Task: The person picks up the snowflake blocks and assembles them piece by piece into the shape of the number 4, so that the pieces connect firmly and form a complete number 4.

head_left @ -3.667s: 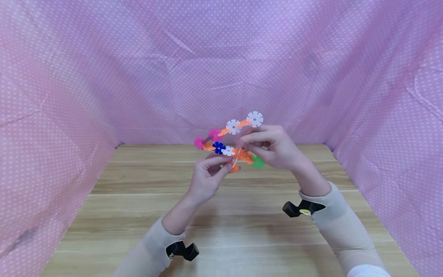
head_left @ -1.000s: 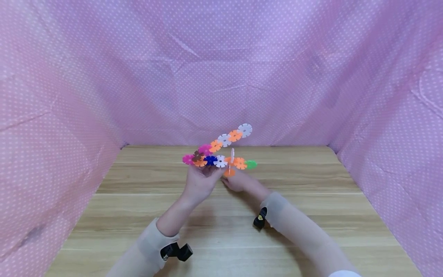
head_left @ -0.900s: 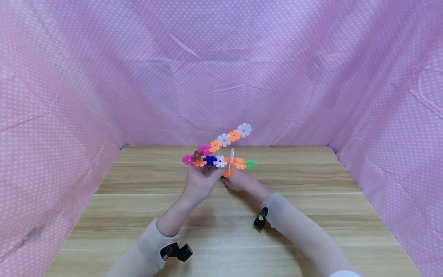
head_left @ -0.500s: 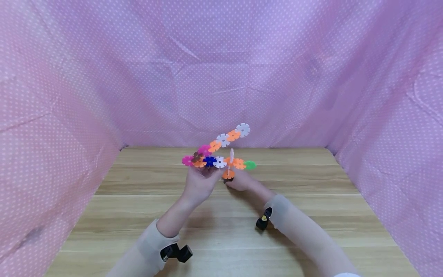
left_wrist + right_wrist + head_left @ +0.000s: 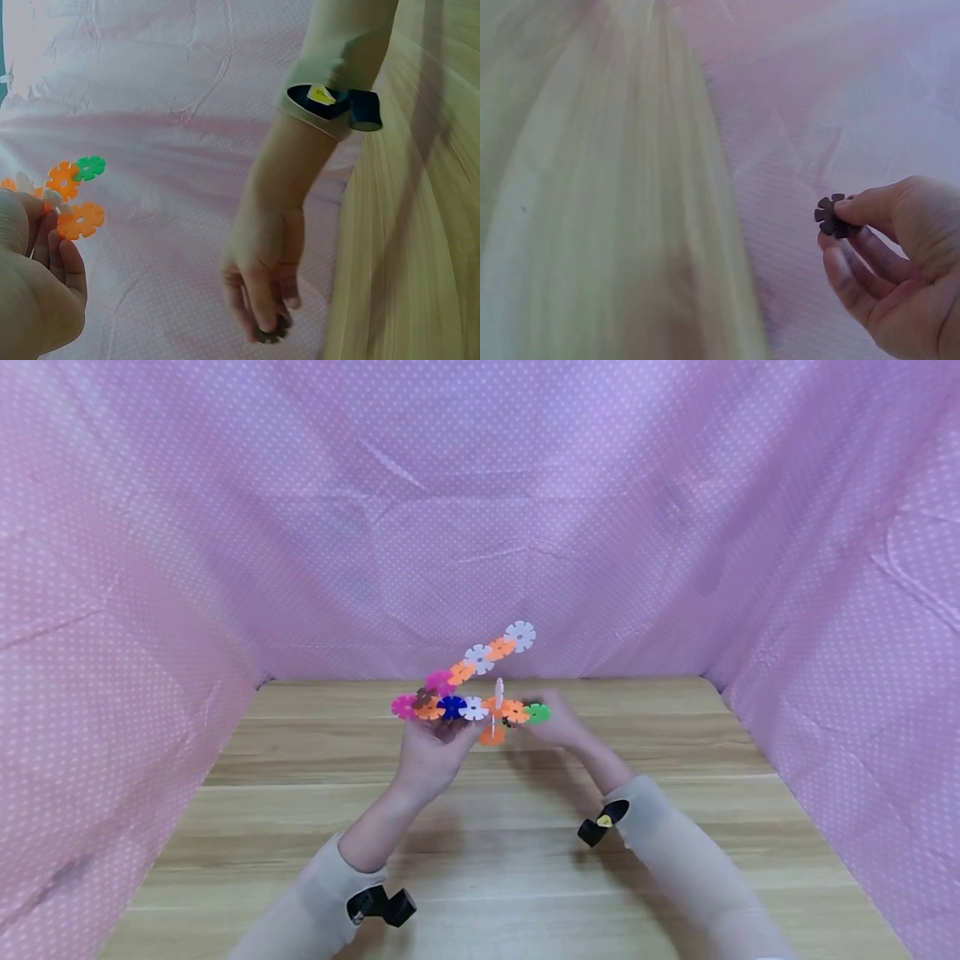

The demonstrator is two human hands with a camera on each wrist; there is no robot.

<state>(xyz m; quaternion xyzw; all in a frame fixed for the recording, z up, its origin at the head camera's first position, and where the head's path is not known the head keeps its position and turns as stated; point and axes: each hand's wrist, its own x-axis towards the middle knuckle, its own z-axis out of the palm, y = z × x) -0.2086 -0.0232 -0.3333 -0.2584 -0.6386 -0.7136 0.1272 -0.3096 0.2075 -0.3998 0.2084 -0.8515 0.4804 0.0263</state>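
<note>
My left hand (image 5: 431, 764) holds a V-shaped chain of slotted snowflake discs by its underside, above the table. A dark blue disc (image 5: 452, 707) sits in its lower arm, with a green disc (image 5: 537, 713) at that arm's right end. The upper arm slants back to a white disc (image 5: 520, 636). Below the lower arm hangs an orange disc (image 5: 81, 220). My right hand (image 5: 555, 722), partly behind the green end in the head view, pinches a loose dark brown snowflake disc (image 5: 829, 216) between thumb and fingers, apart from the chain in the left wrist view.
The wood-grain table (image 5: 480, 877) lies under both arms. Pink dotted cloth (image 5: 480, 527) rises at the back and along both sides. Each sleeve carries a black wrist camera (image 5: 597, 828).
Earlier the right hand was above the chain, then beneath the hanging orange disc. Over the last half second it has moved right and back, carrying the brown disc. The left hand has barely shifted.
</note>
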